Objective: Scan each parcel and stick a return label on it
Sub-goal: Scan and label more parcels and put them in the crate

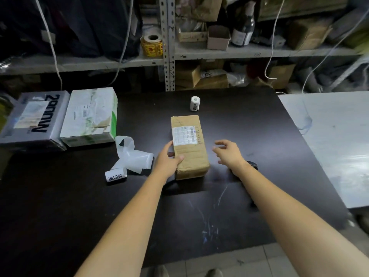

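Observation:
A brown cardboard parcel (189, 150) with a white shipping label lies in the middle of the black table (219, 206). My left hand (168, 156) grips its left side, thumb on top. My right hand (229, 151) hovers just right of the parcel with fingers spread, holding nothing. A strip of return labels (129, 156) trails to a printed label at the parcel's left. A small label roll (195, 103) stands behind the parcel. A dark object (252, 164), partly hidden under my right wrist, lies on the table; I cannot tell what it is.
Two larger boxes, a grey one (34, 118) and a white-green one (89, 116), sit at the table's left. A white table (335, 140) adjoins on the right. Metal shelves (168, 47) with boxes, a bottle and a yellow tape roll stand behind.

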The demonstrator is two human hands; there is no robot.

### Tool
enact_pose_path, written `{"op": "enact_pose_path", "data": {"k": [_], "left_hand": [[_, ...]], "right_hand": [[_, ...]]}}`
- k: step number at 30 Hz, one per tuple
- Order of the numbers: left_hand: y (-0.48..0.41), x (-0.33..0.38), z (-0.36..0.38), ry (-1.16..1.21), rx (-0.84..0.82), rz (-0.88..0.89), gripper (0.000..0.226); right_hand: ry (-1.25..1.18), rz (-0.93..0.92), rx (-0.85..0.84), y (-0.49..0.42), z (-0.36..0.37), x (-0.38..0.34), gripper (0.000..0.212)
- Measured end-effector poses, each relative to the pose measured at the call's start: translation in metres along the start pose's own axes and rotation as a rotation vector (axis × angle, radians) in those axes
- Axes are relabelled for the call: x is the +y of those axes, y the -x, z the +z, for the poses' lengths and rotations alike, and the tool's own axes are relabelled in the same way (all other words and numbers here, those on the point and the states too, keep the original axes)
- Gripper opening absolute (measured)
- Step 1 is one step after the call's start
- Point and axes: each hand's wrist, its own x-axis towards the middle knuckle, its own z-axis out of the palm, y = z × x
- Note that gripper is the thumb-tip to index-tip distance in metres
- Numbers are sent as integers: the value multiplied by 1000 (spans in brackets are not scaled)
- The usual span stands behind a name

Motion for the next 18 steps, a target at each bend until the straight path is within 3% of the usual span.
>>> {"op": "enact_pose_path", "data": {"k": [3,6,8,10,18], "left_hand": [[1,1,6,-59,24,26,65],[1,4,7,-80,10,30,66],[1,3,6,-61,-1,34,67],[1,1,5,-29,-8,29,67],[3,-2,5,9,-19,-12,67]], "right_hand": [[299,-27,294,13,-36,30,31],[422,98,447,23,-62,65,49],[401,223,400,28,-69,81,69],[343,311,271,28,-67,95,75],[279,268,94,7,-65,95,40]]}}
